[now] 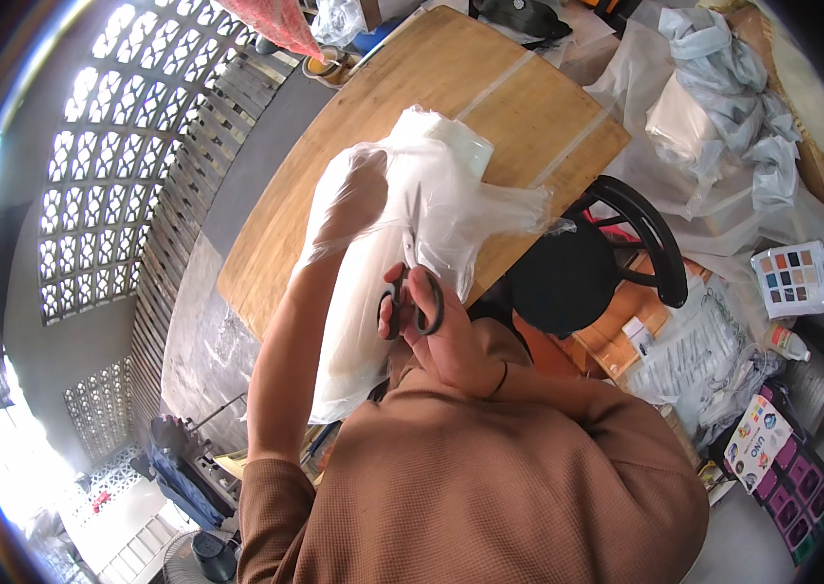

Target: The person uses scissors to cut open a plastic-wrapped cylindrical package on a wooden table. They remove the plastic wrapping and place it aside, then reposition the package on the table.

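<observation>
A bulky bundle of white translucent plastic sheeting [344, 341] hangs over the near edge of a wooden tabletop [305, 185], its top part gathered on the wood. My left hand [358, 190] is in among the plastic, which veils it, so its fingers do not show clearly. In my right hand [446, 346] is a pair of scissors [434, 310] with black handles, fingers through the loops. Their blades point away from me and lie against the plastic, close to my left hand. A twisted tail of the plastic stretches off to the right.
Right of the table stands a black round-seated chair [563, 277] with a curved back. Beyond it lie grey plastic wrapping [714, 68], a colour swatch card [793, 279], a small white bottle [787, 343] and a purple box [801, 487]. A patterned block wall [105, 165] rises on the left.
</observation>
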Motion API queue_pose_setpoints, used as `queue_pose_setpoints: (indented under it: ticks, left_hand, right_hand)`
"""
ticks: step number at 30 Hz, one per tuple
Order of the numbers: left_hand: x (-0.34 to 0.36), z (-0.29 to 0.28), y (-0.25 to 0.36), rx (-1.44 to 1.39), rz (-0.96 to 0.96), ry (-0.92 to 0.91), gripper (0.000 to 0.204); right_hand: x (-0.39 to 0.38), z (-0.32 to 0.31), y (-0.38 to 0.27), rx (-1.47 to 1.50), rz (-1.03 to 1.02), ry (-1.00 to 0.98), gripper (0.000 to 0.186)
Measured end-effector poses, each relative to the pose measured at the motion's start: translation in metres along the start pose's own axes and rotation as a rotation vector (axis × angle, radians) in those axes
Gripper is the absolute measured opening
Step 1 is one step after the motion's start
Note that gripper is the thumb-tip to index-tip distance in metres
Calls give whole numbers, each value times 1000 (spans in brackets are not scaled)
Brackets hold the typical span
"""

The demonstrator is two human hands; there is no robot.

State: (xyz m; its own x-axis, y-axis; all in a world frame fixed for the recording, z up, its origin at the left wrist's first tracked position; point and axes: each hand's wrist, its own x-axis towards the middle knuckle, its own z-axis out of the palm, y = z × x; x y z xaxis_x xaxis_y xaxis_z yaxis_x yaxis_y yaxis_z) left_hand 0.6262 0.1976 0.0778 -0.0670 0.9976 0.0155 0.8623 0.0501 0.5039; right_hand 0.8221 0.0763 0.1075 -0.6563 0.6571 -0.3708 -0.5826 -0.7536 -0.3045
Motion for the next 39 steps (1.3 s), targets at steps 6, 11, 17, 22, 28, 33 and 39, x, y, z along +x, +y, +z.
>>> queue_pose_setpoints:
  ticks: [6,11,17,22,28,33,39]
  left_hand:
    - [-2,-5,-3,53,52,-57,17]
    - [3,-9,-10,-74,22,-12,4]
    - [0,-5,-5,-231,-68,11,7]
    - [5,2,-22,-141,2,-33,6]
    - [1,-2,-12,-123,105,58,4]
    - [-2,-10,-1,-276,11,49,7]
    - [3,-21,0,-478,-353,-148,23]
  right_hand:
    - [7,-4,0,65,17,-38,41]
    - [-7,-4,-5,187,13,-73,45]
    - [20,-17,-7,137,46,8,45]
    - [27,-13,-19,310,8,22,37]
    - [41,-11,-17,94,-92,111,43]
    - [42,-11,-13,180,-19,4,36]
    - [62,-30,-32,176,-52,49,41]
